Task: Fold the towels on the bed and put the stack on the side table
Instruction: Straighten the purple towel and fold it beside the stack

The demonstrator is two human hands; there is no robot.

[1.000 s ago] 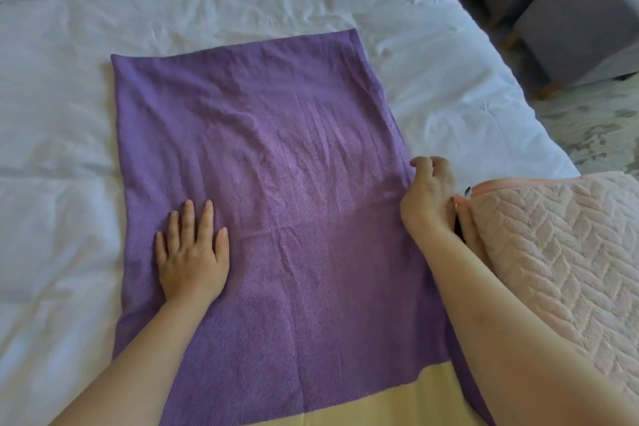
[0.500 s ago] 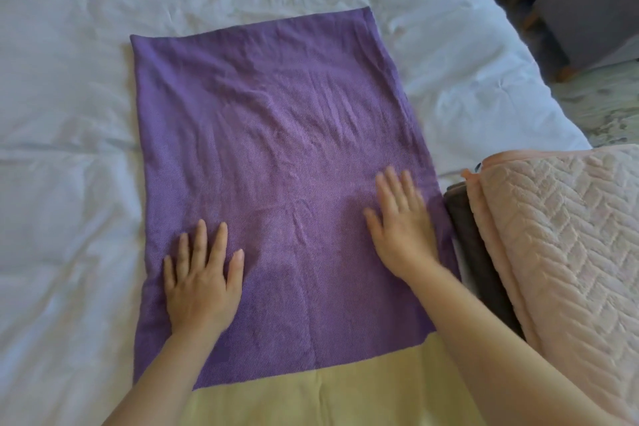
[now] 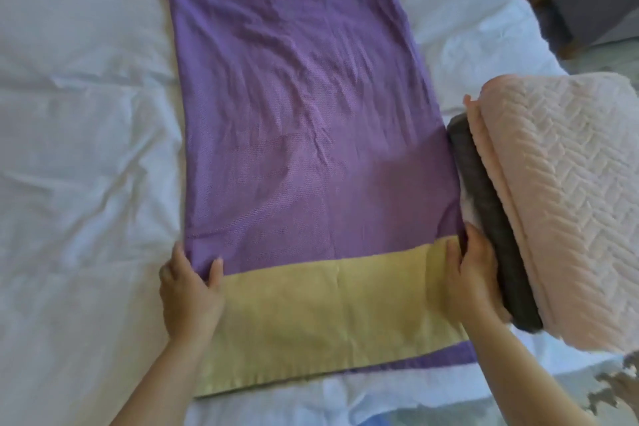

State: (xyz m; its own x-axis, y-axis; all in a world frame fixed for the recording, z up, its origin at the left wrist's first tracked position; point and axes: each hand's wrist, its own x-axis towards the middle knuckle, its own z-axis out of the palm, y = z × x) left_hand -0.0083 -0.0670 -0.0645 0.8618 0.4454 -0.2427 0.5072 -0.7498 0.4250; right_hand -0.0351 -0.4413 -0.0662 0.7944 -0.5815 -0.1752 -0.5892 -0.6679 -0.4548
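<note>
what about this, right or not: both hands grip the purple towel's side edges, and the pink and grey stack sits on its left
Wrong side: the head view shows the stack on the purple towel's right. The left hand and right hand do grip its side edges.

We look down on a bed [image 3: 86, 156] covered in a wrinkled white sheet. A purple towel [image 3: 304, 121] lies flat on it, running lengthwise away from us, its near end crossed by a broad yellow band [image 3: 328, 315] with a thin purple strip showing past it. Just beside the towel's right edge sits a folded stack: a dark grey towel [image 3: 491, 218] low down and a pink quilted towel [image 3: 570, 204] resting on top of it.
</note>
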